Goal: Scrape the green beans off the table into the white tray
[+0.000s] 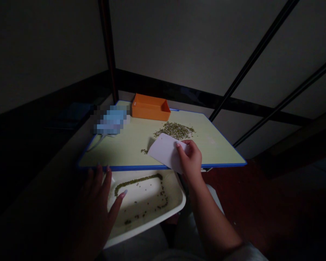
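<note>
My right hand grips a white card between thumb and fingers, tilted over the front part of the tabletop. Just beyond the card lies a loose pile of small green and pale beans or seeds, and a few stray ones sit by its left edge. With fingers spread, my left hand is at the left end of a white basin; whether it touches the rim I cannot tell. Inside the basin, a row of green seeds runs along the far side, and others are scattered on its bottom.
An orange box stands at the back of the pale yellow, blue-edged table. At its left is a blurred-out bluish object with a cable. A blue pen-like item lies behind the box. Walls close in the back and left.
</note>
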Tool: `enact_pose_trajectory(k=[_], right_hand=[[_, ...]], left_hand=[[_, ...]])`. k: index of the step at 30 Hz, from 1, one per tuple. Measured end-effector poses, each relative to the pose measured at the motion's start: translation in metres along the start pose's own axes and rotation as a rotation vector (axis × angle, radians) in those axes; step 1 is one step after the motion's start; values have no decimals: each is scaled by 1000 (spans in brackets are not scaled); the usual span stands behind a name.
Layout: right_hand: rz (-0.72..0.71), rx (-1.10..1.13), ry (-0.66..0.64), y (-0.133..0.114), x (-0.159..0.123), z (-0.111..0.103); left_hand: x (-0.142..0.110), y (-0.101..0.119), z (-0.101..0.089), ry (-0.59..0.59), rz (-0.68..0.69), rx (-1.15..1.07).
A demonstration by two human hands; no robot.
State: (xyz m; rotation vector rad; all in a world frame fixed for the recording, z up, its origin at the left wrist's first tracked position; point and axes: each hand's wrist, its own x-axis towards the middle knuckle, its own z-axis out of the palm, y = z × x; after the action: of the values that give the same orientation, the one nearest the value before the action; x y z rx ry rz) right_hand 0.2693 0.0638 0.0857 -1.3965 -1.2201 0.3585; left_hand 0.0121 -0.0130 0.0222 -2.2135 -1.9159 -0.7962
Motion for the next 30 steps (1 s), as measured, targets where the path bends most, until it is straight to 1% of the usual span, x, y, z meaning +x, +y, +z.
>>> enact_pose_trajectory(k=[5, 7, 9, 11, 15, 16, 18, 23, 28, 30], right_hand=[[-29, -10, 27, -4, -2, -6], [-67, -34, 44, -9, -7, -10], [-138, -79, 51, -16, -16, -13], [-266, -152, 42, -23, -28, -15], [-687, -359, 2, -35, -54, -12], [-763, -381, -3, -38, -59, -10], [-855, -383, -30, -41, -67, -5], [-962, -305, -108, -41, -77, 4], [-1046, -357, -164, -42, -80, 9], [-1060, -385, -176, -44, -81, 10]], left_hand=[[-1, -1, 1, -5, 0, 6], [-1, -2, 2, 4, 5, 1], [-1, -2, 2, 8, 3, 0], [-1, -1, 2, 0, 0, -1], [1, 0, 1, -12, -25, -12], [1, 0, 0, -11, -30, -15], [1, -1, 0, -14, -28, -20], [-1, -6, 6, -12, 1, -30], [-3, -10, 11, 38, 42, -20], [-3, -11, 11, 26, 39, -30]])
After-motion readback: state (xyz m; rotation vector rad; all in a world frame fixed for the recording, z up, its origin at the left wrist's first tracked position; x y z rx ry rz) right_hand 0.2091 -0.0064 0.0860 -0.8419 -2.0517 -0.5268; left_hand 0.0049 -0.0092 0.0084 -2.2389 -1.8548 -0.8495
